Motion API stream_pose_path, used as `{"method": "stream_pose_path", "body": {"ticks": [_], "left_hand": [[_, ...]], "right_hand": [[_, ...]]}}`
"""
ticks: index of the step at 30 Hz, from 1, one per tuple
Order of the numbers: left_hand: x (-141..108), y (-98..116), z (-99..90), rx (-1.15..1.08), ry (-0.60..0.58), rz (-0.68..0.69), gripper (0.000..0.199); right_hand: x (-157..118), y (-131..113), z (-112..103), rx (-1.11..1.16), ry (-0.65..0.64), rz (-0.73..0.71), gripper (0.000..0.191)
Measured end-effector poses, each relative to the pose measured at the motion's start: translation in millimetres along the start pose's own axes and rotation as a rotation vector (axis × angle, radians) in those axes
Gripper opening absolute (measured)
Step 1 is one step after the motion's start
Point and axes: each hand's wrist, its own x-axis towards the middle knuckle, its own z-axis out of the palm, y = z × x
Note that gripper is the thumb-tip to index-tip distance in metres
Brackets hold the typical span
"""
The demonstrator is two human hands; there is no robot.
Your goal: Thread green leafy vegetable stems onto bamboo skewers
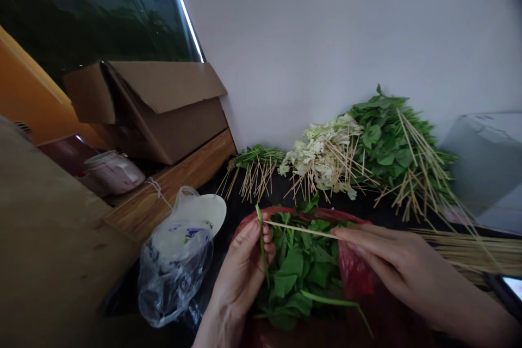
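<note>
My left hand [244, 263] pinches a green stem [261, 244] that stands nearly upright between thumb and fingers. In my right hand [387, 255] is a thin wooden skewer [304, 229], held level, with its far end at the stem. Whether the tip has pierced the stem cannot be made out. Below both hands, a red plastic bag [356, 272] lies open around loose green leaves [291, 272]. A long pale stem [330, 300] lies across the leaves near my right hand.
Skewered greens [385, 147], pale skewered leaves [322, 155] and a smaller skewered bunch [259, 160] lie along the wall. Loose skewers [468, 250] are at right. A plastic-wrapped bowl [218, 212], cardboard box [179, 125] and jar [116, 171] stand left.
</note>
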Motion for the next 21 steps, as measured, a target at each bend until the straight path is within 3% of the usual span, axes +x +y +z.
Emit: {"method": "stream_pose_path", "body": {"ticks": [14, 21], "left_hand": [[-0.1, -0.9, -1.9, 0.017, 0.003, 0.021, 0.025], [3.5, -2.7, -3.9, 0.126, 0.023, 0.084, 0.027]], "right_hand": [[-3.2, 4.8, 5.1, 0.054, 0.006, 0.016, 0.046], [-4.6, 7.7, 6.6, 0.050, 0.019, 0.013, 0.046]]}}
